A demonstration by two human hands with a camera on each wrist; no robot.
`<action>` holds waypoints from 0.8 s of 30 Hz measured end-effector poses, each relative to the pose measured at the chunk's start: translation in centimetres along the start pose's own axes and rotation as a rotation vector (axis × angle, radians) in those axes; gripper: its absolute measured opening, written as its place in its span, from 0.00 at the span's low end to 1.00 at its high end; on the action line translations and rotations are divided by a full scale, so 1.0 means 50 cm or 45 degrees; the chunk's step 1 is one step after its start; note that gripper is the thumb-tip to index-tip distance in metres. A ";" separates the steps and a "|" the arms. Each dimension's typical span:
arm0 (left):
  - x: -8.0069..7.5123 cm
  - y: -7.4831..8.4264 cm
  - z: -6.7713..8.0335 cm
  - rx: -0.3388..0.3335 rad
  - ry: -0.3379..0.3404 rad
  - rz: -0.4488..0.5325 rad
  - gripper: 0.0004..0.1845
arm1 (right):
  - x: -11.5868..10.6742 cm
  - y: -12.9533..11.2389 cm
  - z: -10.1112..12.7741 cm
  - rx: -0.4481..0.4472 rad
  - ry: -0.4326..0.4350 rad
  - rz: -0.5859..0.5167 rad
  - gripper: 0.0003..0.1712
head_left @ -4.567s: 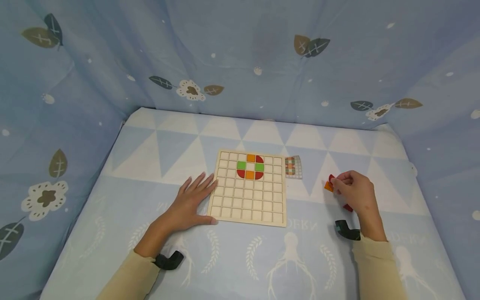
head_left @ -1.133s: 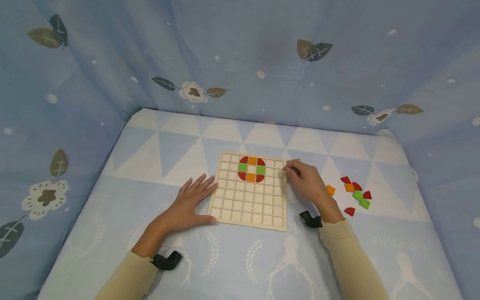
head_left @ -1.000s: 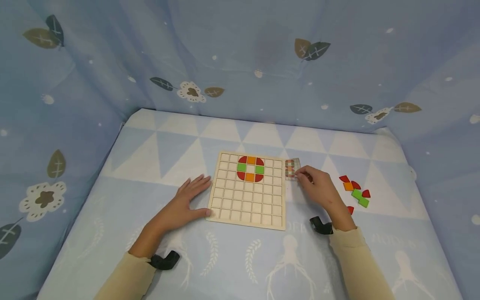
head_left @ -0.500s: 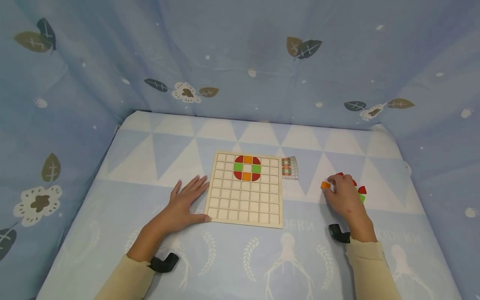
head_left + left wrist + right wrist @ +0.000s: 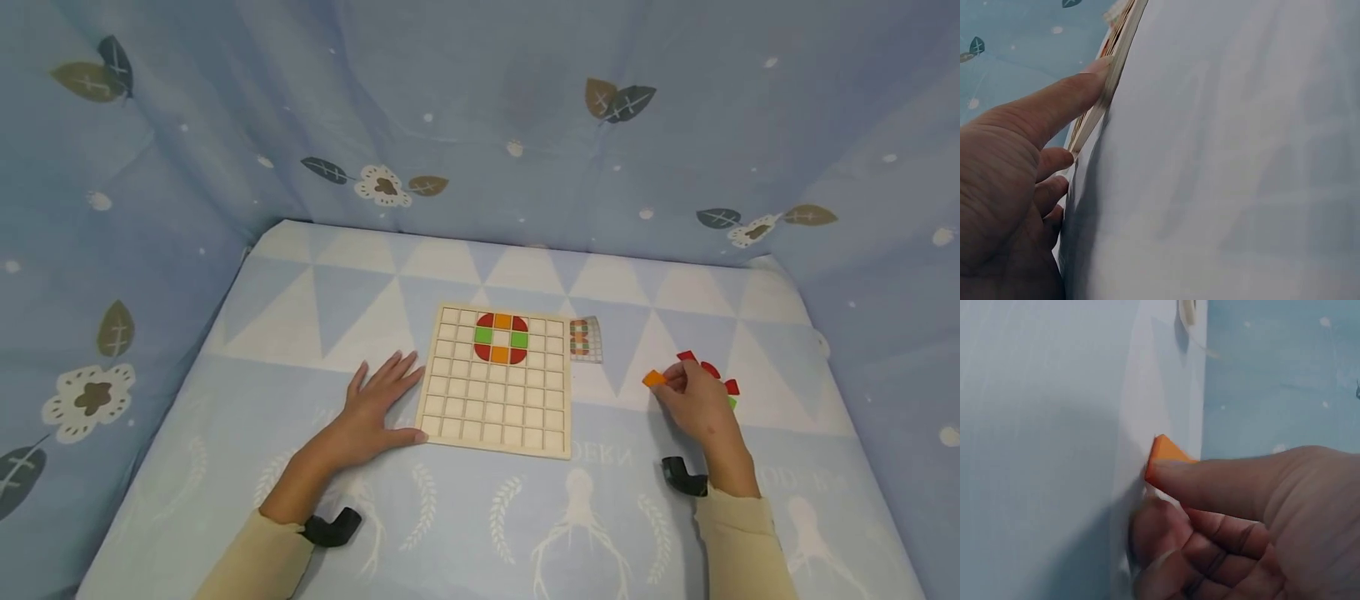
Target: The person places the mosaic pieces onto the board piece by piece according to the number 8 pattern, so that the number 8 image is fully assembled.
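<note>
My right hand (image 5: 696, 407) pinches an orange square tile (image 5: 653, 379) between thumb and fingers at the right of the table; in the right wrist view the thumb lies over the orange tile (image 5: 1169, 451). My left hand (image 5: 366, 423) lies with fingers spread along the left side of a wooden grid board (image 5: 487, 408), its thumb (image 5: 1088, 81) touching the edge in the left wrist view. Near the board's top, red quarter-round, orange and green tiles (image 5: 483, 335) form a rounded ring about one bare cell.
A small pattern card (image 5: 587, 340) lies against the board's right edge. Beyond and beside my right hand are loose red pieces (image 5: 709, 369) and a partly hidden green one (image 5: 732, 402). Patterned blue curtains (image 5: 517, 117) stand behind the table and at both sides.
A red quarter-round now fills the ring's upper left corner, bare in the oldest frame. My right hand has gone from beside the card back rightward and taken hold of the orange tile.
</note>
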State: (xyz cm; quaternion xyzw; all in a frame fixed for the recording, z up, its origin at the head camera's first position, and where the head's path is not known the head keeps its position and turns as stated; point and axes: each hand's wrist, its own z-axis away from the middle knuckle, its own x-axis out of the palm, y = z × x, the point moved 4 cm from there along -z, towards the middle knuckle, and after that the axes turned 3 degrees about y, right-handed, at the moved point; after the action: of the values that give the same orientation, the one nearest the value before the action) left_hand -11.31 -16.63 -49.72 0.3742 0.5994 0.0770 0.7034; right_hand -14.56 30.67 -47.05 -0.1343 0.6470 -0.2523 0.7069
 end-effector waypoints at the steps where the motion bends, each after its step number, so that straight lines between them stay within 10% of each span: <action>1: 0.001 0.001 0.000 -0.002 -0.004 0.002 0.51 | 0.001 -0.004 0.002 -0.010 0.018 -0.007 0.13; 24: 0.000 0.003 -0.001 -0.029 0.005 0.012 0.52 | 0.196 -0.344 -0.006 -0.729 -0.244 -0.206 0.02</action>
State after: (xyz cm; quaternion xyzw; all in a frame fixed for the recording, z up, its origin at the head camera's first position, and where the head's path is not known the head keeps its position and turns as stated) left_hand -11.30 -16.52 -49.62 0.3689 0.5982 0.0876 0.7059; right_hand -17.64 11.11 -46.50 -0.4019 0.6093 -0.1014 0.6759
